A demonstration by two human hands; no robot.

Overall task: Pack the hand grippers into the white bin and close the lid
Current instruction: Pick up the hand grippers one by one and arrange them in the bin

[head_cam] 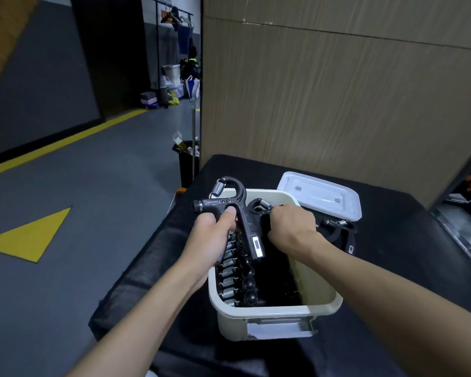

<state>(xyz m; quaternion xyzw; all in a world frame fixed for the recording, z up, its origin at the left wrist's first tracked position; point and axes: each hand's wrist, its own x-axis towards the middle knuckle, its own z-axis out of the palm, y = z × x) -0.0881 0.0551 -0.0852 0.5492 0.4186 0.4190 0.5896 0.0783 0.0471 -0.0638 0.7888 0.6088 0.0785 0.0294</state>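
**Two grippers on the go, lid nowhere near yet**

Two at once is how they're doing it. The left hand (210,238) is wrapped round the handle of one hand gripper (230,210), holding it up over the far left corner of the white bin (278,312) with the spring loop well above the rim. The right hand (291,224) is curled on a second gripper (260,210) at the far end of the bin. Only its top and spring poke out past the knuckles, so I can't see how deep it sits.

Down the left wall inside there's a row of packed grippers (233,276), springs all lined up. The right side of the bin is too dark to tell how full it is.

The lid (321,195) is off, lying on the black surface (405,240) behind the bin to the right. A loose gripper (337,229) sits just beside the bin's right wall.

So I'd say we're mid-packing. Next up, I reckon, is slotting both held ones down in line with that row without snagging springs, then grabbing the stray, and only then the lid
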